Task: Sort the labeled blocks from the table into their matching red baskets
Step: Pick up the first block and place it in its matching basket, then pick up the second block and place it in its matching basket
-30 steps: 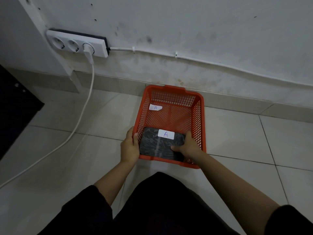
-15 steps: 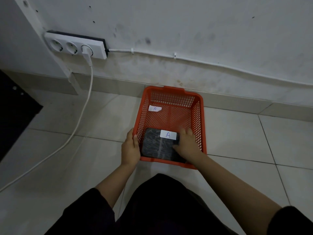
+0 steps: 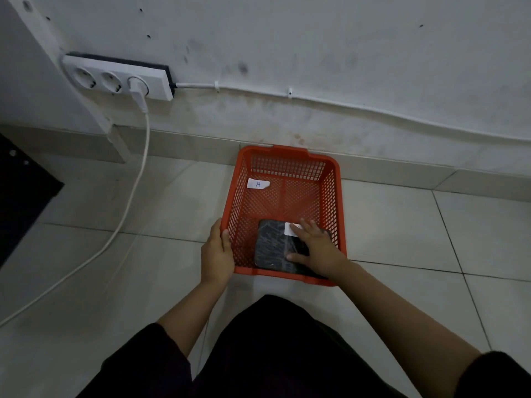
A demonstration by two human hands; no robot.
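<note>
A red mesh basket [image 3: 334, 196] stands on the tiled floor against the wall, with a white "A" tag [image 3: 258, 184] on its bottom near the far left. A black block [image 3: 271, 247] wrapped in film lies flat in the basket's near end; its white label [image 3: 289, 228] is partly covered. My right hand [image 3: 314, 248] rests flat on the block's right side, fingers spread over it. My left hand [image 3: 216, 252] grips the basket's near left rim, thumb inside the wall.
A white socket strip [image 3: 115, 77] hangs on the wall at upper left, with a white cable [image 3: 126, 208] trailing across the floor to the left. A dark mat [image 3: 20, 196] lies at the far left. My dark-clothed knees [image 3: 273, 349] fill the bottom.
My right hand slid from the block's near edge up onto its top, covering part of the label. The block settled flat in the basket. The left hand kept its hold on the rim.
</note>
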